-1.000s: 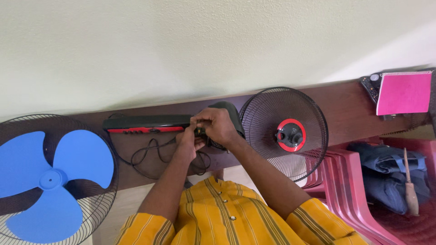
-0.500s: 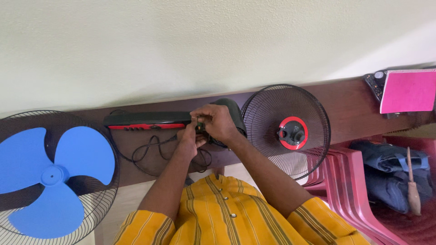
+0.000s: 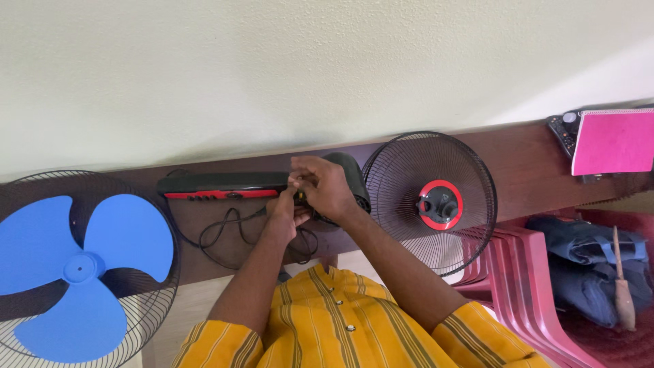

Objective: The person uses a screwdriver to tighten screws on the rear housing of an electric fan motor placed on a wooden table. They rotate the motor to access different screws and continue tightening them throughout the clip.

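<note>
Dark brown wood forms the long shelf [image 3: 524, 170] that crosses the head view from nine to three o'clock, and on it we work at a black plastic fan motor housing [image 3: 351, 180] near the centre. Our right hand [image 3: 327, 191] lies over the housing with its fingers curled shut on a small part at the housing's nine o'clock side; our left hand [image 3: 285, 212] comes up from six o'clock and pinches the same spot, fingertips together. What exactly sits between the fingers is too small to tell.

As for progress, we judge the fan well taken apart: the round black wire grille with a red hub ring [image 3: 436, 201] stands free at three o'clock of the housing, and the blue three-blade propeller [image 3: 82, 269] lies in another wire guard at eight o'clock, well apart. A black-and-red stand column [image 3: 225, 186] stretches toward nine o'clock, touching the hands, with a loose black power cord [image 3: 228, 235] looped below it. The motor end remains unfinished.
</note>
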